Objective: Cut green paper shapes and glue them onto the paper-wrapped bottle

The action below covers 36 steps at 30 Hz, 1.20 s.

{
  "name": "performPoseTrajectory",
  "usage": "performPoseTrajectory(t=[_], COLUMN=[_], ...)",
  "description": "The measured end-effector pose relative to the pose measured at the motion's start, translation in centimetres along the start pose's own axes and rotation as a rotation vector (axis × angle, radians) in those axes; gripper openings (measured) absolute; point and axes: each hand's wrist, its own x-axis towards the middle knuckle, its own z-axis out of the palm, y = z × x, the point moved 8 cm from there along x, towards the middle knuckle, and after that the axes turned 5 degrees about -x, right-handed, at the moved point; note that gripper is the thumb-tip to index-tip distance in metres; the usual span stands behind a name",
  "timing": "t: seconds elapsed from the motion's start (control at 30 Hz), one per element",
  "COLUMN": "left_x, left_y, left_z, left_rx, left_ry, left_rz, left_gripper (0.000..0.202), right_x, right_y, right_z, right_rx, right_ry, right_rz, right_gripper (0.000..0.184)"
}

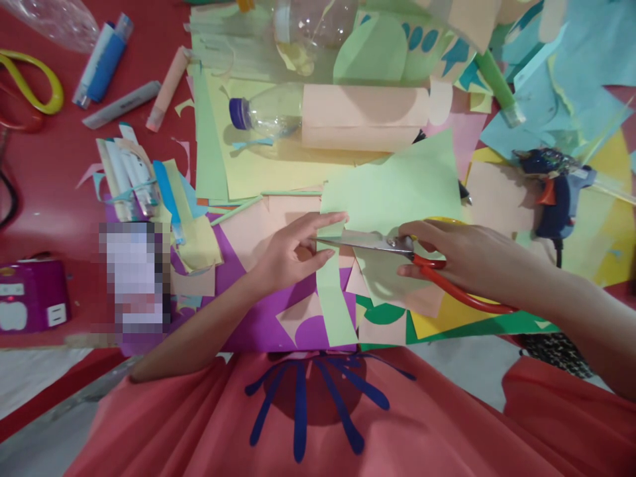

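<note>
My right hand is closed round the red handles of a pair of scissors, blades pointing left into a light green sheet of paper. A narrow green strip hangs down from the cut. My left hand pinches the green paper at the cut edge, thumb and fingers pressed on it just left of the blade tips. Both hands work above a purple sheet and peach scraps.
A plastic bottle wrapped in peach paper lies behind the hands. A blue glue gun sits at right. Markers, glue sticks and yellow-handled scissors lie on the red table at left. Coloured paper scraps cover the rest.
</note>
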Motion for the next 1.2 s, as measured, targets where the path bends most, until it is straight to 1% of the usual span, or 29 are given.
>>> performPoseTrajectory(t=[0.17,0.37,0.47,0.63,0.8,0.9,0.97,1.1,1.13,1.2], left_x=[0.1,0.1,0.1,0.2,0.3,0.2,0.2,0.0,-0.1,0.0], left_y=[0.1,0.0,-0.1,-0.3,-0.1,-0.2,-0.4,-0.9,-0.9,-0.7], left_z=[0.0,0.1,0.0,-0.1,-0.3,-0.8,-1.5,-3.5,-3.9,-4.2], left_rx=[0.023,0.024,0.043,0.075,0.105,0.146,0.162,0.198,0.201,0.203], left_ry=[-0.008,-0.007,-0.005,-0.011,0.007,0.058,0.127,0.325,0.357,0.383], left_rz=[-0.014,-0.023,-0.061,-0.111,-0.09,-0.08,-0.096,-0.144,-0.138,-0.115], left_gripper=[0.046,0.045,0.044,0.045,0.045,0.046,0.045,0.044,0.044,0.043], right_x=[0.0,0.0,0.0,0.0,0.0,0.0,0.2,0.8,1.0,1.5], right_y=[0.2,0.6,0.6,0.6,0.8,1.3,1.9,3.0,3.3,3.5], right_z=[0.2,0.3,0.3,0.2,0.2,0.4,0.1,-1.1,-1.3,-1.7], right_rx=[0.008,-0.012,-0.034,-0.058,-0.12,-0.135,-0.117,-0.087,-0.085,-0.08], right_ry=[-0.026,-0.017,-0.016,-0.023,-0.006,0.016,0.044,0.112,0.121,0.124], right_rz=[0.022,0.04,0.047,0.05,0.017,0.025,0.062,0.233,0.28,0.333], right_gripper=[0.033,0.039,0.037,0.039,0.041,0.041,0.038,0.037,0.036,0.035])
